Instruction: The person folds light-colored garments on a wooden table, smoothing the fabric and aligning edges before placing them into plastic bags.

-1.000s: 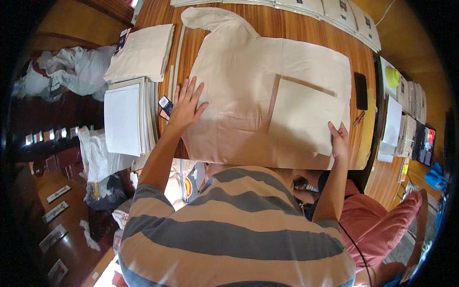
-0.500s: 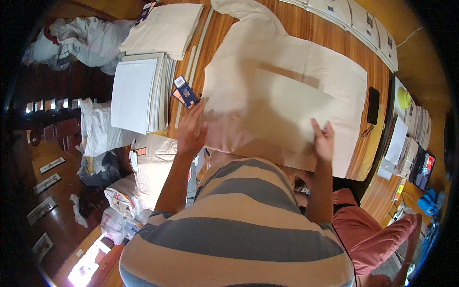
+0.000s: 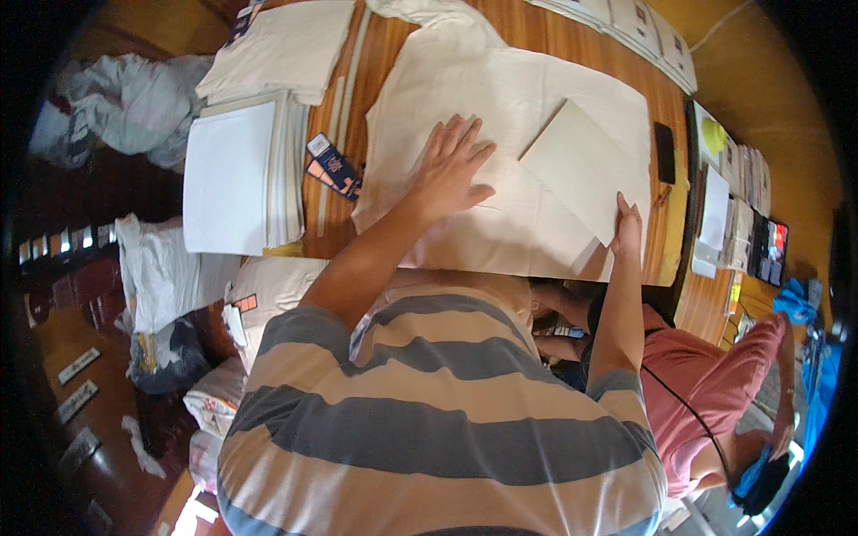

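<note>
A cream garment lies spread over the wooden table in front of me, a sleeve stretching toward the far side. My left hand rests on it, palm down with the fingers spread. My right hand grips the lower right corner of a pale, stiff rectangular board. That board is tilted at an angle over the garment's right part; whether it touches the cloth I cannot tell. Dark blue and orange hang tags lie just left of the garment.
Left on the table stand a stack of white boards and folded cream garments. A black phone lies near the right edge. More folded garments line the far edge. A person in red is close on my right.
My left hand has moved right, from beside the tags onto the garment. My right hand still holds the board, which has turned and shifted to the right.
</note>
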`<state>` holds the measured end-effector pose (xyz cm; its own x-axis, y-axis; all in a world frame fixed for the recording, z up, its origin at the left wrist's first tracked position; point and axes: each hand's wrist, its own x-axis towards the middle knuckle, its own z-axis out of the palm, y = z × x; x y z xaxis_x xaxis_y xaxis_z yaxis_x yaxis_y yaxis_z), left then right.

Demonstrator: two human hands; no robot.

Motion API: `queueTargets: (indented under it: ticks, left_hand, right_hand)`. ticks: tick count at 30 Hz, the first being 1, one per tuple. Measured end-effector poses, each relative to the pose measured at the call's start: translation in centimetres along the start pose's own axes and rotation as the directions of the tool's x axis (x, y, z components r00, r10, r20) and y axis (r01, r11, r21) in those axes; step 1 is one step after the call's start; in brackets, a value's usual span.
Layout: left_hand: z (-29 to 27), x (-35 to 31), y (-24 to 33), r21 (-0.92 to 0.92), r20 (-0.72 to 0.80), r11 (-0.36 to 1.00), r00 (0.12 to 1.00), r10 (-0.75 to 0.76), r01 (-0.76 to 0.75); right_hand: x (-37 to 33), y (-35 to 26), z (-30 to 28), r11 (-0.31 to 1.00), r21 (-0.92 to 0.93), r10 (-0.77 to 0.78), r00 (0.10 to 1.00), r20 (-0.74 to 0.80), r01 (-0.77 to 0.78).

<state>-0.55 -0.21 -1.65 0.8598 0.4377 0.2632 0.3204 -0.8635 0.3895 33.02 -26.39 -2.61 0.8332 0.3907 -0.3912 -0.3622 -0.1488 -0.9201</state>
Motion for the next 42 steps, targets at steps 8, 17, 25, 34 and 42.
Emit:
queueTargets:
  ticks: [8, 17, 25, 34, 42]
  left_hand:
    - [-2.2, -1.8, -5.3, 0.011, 0.204, 1.000, 0.979, 0.008, -0.011]
    - [-12.4, -4.7, -11.0, 0.473, 0.451, 0.881, 0.863, -0.225, -0.017]
    - [-13.4, -5.4, -10.6, 0.505, 0.454, 0.863, 0.857, -0.245, -0.021]
    - [-13.6, -6.6, -11.0, 0.518, 0.430, 0.855, 0.862, -0.270, 0.009]
    - [-12.9, -7.6, -12.1, 0.474, 0.392, 0.881, 0.893, -0.223, 0.012]
  right_hand:
    - [4.2, 3.5, -6.3, 0.989, -0.108, 0.091, 0.991, -0.098, -0.101]
    - [3.4, 3.2, -4.2, 0.999, -0.045, -0.004, 0.989, -0.146, -0.002]
    - [-3.8, 0.9, 5.9, 0.964, -0.217, -0.144, 0.988, 0.062, 0.154]
    - [-11.2, 4.7, 20.0, 0.971, -0.237, 0.070, 0.913, 0.403, 0.031]
    - [-11.1, 5.6, 21.7, 0.961, -0.274, 0.101, 0.881, 0.462, 0.034]
